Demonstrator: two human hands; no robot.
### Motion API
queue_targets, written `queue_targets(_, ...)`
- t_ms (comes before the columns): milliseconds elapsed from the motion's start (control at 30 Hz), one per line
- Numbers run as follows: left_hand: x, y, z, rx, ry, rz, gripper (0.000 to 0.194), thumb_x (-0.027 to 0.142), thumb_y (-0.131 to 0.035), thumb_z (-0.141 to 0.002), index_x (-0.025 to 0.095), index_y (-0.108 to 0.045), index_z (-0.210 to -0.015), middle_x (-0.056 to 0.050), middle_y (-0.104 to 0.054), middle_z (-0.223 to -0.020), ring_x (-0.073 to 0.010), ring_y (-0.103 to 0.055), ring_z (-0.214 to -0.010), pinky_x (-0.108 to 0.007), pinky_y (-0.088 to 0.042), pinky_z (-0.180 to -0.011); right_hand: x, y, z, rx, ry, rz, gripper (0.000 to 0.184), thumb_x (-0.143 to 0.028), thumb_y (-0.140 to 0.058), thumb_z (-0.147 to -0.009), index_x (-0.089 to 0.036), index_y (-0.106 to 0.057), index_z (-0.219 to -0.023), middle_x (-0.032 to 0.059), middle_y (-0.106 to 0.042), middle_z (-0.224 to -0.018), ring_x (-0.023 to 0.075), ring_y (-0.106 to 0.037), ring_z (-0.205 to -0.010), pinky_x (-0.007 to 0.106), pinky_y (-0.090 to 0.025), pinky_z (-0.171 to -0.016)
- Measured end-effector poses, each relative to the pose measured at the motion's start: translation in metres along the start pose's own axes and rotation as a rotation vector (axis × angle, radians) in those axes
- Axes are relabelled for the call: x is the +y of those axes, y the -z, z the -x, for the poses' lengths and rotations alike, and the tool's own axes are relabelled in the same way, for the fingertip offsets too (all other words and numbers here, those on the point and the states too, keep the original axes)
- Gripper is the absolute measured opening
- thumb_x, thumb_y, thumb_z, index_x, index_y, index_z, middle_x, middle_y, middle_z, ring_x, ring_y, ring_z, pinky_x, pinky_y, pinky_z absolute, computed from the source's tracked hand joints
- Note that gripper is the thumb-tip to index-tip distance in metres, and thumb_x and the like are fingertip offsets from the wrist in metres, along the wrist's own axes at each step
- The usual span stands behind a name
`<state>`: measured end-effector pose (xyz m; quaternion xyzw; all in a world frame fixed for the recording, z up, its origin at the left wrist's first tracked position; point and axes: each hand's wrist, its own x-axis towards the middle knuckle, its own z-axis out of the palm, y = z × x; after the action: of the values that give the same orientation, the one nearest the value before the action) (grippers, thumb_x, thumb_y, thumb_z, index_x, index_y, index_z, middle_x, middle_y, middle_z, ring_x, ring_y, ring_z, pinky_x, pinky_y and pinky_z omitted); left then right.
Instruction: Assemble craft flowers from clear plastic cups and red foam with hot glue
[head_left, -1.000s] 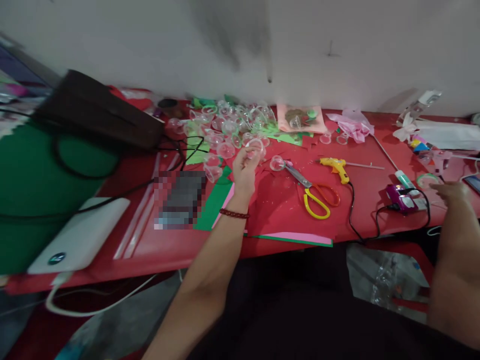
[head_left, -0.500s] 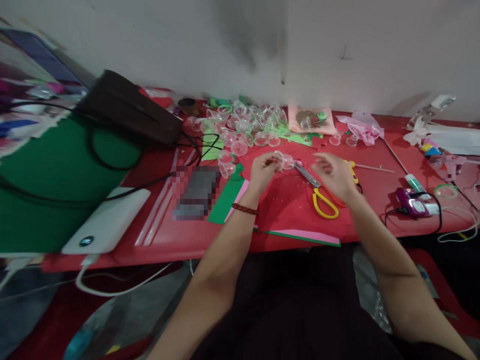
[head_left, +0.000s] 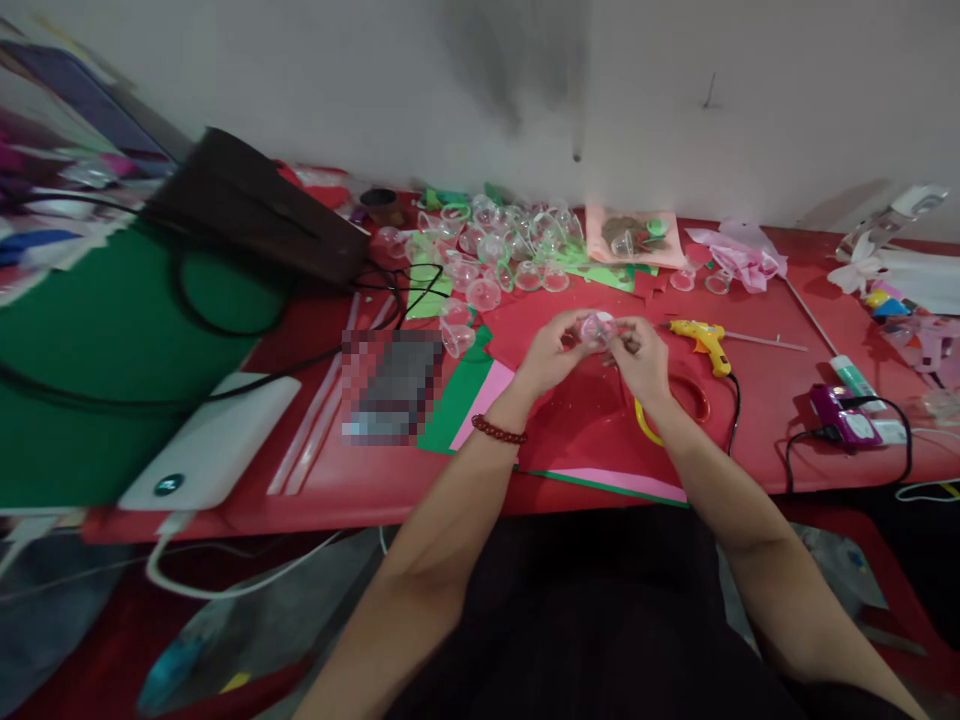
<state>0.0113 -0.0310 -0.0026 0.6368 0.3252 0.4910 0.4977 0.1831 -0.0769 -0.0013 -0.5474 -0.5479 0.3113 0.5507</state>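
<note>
Pinching a clear cup [head_left: 598, 328], the left hand [head_left: 553, 352] and right hand [head_left: 643, 360] meet above red paper [head_left: 574, 412] on the worktop [head_left: 360, 482]; their grip partly covers the cup (its inside is blurred), while the scissors [head_left: 645, 426] show only handles.

Dim, flat indoor light; direction hard to tell. Left hand [head_left: 556, 352] and right hand [head_left: 641, 358] evenly lit, slightly soft; small clear cup [head_left: 598, 328] between them blurred, detail lost. Beyond the grip: wall [head_left: 322, 80] dull grey; pinprick highlights on clear cups [head_left: 517, 235]. Far right of it, soft shadow behind clear container [head_left: 892, 220]. Left: dark device [head_left: 394, 385] pixelated. Nearer than the grip: faint sheen on red tabletop [head_left: 757, 420]; shirt [head_left: 585, 610] near-black. Wide-lens stretch toward edges; far-left clutter [head_left: 60, 215] smeared.
</note>
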Motion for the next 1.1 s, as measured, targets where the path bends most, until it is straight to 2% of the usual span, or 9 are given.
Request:
queue_targets(167,0.004,-0.002,0.005,-0.102,0.069,0.042,0.049,0.039,-0.094,-0.071,0.021,-0.081,-0.116,-0.012,-0.079,-0.126,-0.0266,-0.072,-0.111,-0.041,-0.054,-0.103,-0.003,0.009,0.002,-0.020,0.182,0.473,0.026,-0.049,-0.062,-0.103,-0.026,-0.071,-0.112,0.0010,-0.074,-0.080,0.0184,-0.071,-0.072,0.028,-0.049,-0.068)
queue_targets(267,0.011,-0.005,0.008,-0.140,0.103,0.075,0.049,0.042,-0.094,-0.070,0.020,-0.082,-0.112,-0.010,-0.079,-0.118,-0.0240,-0.072,-0.105,-0.038,-0.056,-0.097,-0.009,0.013,0.006,-0.048,0.244,0.801,0.022,-0.037,-0.057,-0.106,-0.023,-0.074,-0.109,0.0080,-0.080,-0.097,0.0215,-0.073,-0.083,0.028,-0.044,-0.069)
queue_targets(367,0.017,-0.005,0.010,-0.141,0.163,0.113,0.043,0.047,-0.093,-0.071,0.019,-0.083,-0.102,-0.007,-0.079,-0.102,-0.0193,-0.070,-0.090,-0.033,-0.056,-0.085,-0.014,0.012,0.010,-0.110,0.283,0.941,0.021,-0.025,-0.056,-0.103,-0.020,-0.074,-0.111,0.0123,-0.080,-0.106,0.0234,-0.072,-0.087,0.029,-0.039,-0.066)
queue_targets(467,0.019,-0.002,0.009,-0.159,0.242,0.198,0.039,0.050,-0.090,-0.072,0.018,-0.083,-0.093,-0.004,-0.077,-0.088,-0.0170,-0.068,-0.080,-0.030,-0.055,-0.077,-0.014,0.009,0.010,-0.089,0.271,0.872,0.022,-0.025,-0.051,-0.103,-0.020,-0.072,-0.105,0.0109,-0.079,-0.099,0.0219,-0.068,-0.080,0.029,-0.036,-0.064)
queue_targets(600,0.022,0.004,0.008,-0.146,0.267,0.354,0.034,0.044,-0.092,-0.068,0.019,-0.084,-0.090,-0.006,-0.081,-0.093,-0.0176,-0.071,-0.085,-0.030,-0.055,-0.082,-0.010,0.009,0.004,-0.025,0.174,0.591,0.024,-0.031,-0.051,-0.103,-0.022,-0.065,-0.087,0.0027,-0.071,-0.076,0.0175,-0.061,-0.068,0.027,-0.038,-0.066)
queue_targets(733,0.026,0.011,0.004,0.022,0.263,0.507,0.032,0.042,-0.088,-0.078,0.020,-0.080,-0.100,-0.005,-0.078,-0.097,-0.0158,-0.072,-0.086,-0.027,-0.057,-0.078,-0.009,0.014,-0.005,0.048,0.020,0.388,0.026,-0.037,-0.056,-0.100,-0.022,-0.067,-0.082,-0.0006,-0.067,-0.067,0.0162,-0.059,-0.062,0.027,-0.042,-0.065)
queue_targets(900,0.030,0.026,-0.002,0.258,0.303,0.681,0.022,0.039,-0.078,-0.090,0.024,-0.073,-0.106,-0.002,-0.072,-0.090,-0.0194,-0.076,-0.085,-0.031,-0.061,-0.076,-0.013,0.021,-0.009,0.098,-0.004,0.585,0.025,-0.041,-0.069,-0.094,-0.022,-0.073,-0.078,0.0045,-0.076,-0.079,0.0217,-0.069,-0.075,0.032,-0.048,-0.074)
queue_targets(1000,0.027,0.031,-0.003,0.285,0.255,0.604,0.028,0.024,-0.086,-0.079,0.026,-0.074,-0.104,0.000,-0.073,-0.092,-0.0160,-0.074,-0.083,-0.027,-0.059,-0.075,-0.012,0.024,-0.010,0.161,-0.065,0.688,0.027,-0.045,-0.069,-0.094,-0.023,-0.071,-0.078,0.0063,-0.078,-0.085,0.0240,-0.070,-0.081,0.035,-0.050,-0.077)
queue_targets(1100,0.019,0.030,-0.004,0.284,0.199,0.497,0.039,0.011,-0.091,-0.065,0.024,-0.074,-0.098,0.002,-0.073,-0.092,-0.0115,-0.069,-0.081,-0.024,-0.058,-0.080,-0.008,0.026,-0.011,0.193,-0.053,0.611,0.015,-0.037,-0.064,-0.095,-0.025,-0.074,-0.098,0.0055,-0.080,-0.098,0.0227,-0.071,-0.085,0.036,-0.053,-0.082)
